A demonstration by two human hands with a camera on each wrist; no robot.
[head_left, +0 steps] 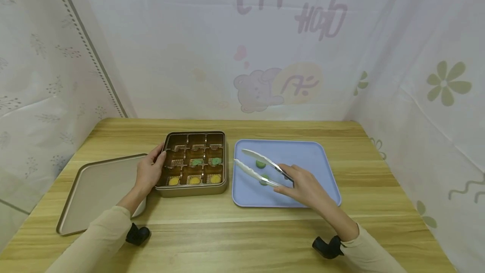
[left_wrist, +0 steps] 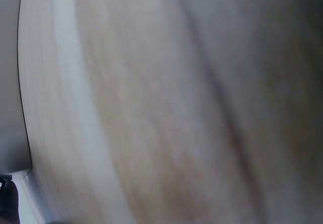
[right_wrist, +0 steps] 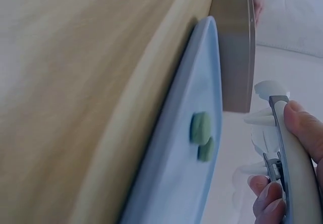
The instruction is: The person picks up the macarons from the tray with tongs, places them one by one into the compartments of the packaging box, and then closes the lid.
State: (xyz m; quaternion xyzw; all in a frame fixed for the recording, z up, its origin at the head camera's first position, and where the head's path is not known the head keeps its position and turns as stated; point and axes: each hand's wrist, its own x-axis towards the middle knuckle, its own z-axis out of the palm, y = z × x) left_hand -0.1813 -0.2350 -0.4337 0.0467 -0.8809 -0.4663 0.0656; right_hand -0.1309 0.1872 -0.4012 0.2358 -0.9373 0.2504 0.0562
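My left hand (head_left: pixel 149 174) holds the left side of a square gold tin (head_left: pixel 191 191), thumb at its rim. In the tin's clear divided liner, yellow pieces (head_left: pixel 194 180) sit across the front row, and green pieces (head_left: pixel 216 161) occupy the middle and right of the second row. My right hand (head_left: pixel 306 185) grips metal tongs (head_left: pixel 261 157) with white tips, their arms spread apart above the blue tray (head_left: pixel 303 155). Two green pieces (right_wrist: pixel 201 128) lie on that tray, partly behind the tongs in the head view. The left wrist view shows mostly blurred wood.
The tin's flat gold lid (head_left: pixel 102 193) lies to the left, partly beneath my left arm. Black wrist devices (head_left: pixel 138 234) are on both wrists. Printed cloth (head_left: pixel 182 66) hangs behind and beside the wooden table (head_left: pixel 227 239).
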